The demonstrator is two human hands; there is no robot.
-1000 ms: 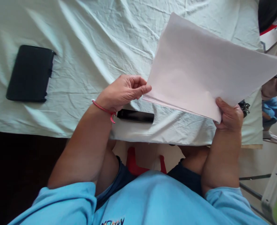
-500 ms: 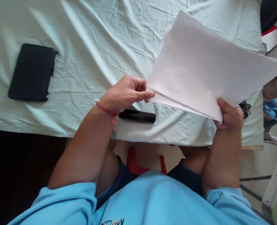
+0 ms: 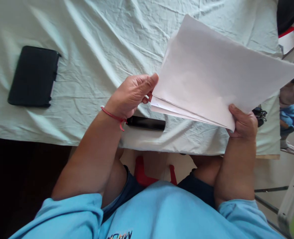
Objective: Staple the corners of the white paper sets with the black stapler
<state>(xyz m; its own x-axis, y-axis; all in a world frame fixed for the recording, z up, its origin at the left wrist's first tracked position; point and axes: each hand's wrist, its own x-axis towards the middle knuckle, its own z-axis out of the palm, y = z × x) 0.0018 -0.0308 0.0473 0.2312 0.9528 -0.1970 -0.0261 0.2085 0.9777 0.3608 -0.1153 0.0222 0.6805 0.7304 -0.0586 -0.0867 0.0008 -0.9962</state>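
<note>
Several white paper sheets [image 3: 211, 73] are held up above the cloth in a slightly fanned stack, their lower left corners spread apart. My right hand [image 3: 244, 122] pinches the stack at its lower right corner, thumb on top and fingers beneath. At the left edge of the sheets is my left hand [image 3: 130, 94], with a red cord bracelet on the wrist. Its thumb is raised away from the curled fingers, and the fingertips are at or touching the paper edge. Beneath this hand lies a slim black object [image 3: 148, 123], its left end partly covered.
A pale green cloth [image 3: 87, 66] covers the table, wrinkled throughout. A black tablet-like case [image 3: 33, 76] lies at the left. Dark metallic items [image 3: 260, 115] sit partly hidden behind my right hand. Another person's leg [image 3: 290, 116] shows at the right edge.
My left thumb has come off the sheets' lower left corner and lifted, the hand moving slightly up and left. The corners have fanned apart more. My right hand keeps its grip, shifting slightly left.
</note>
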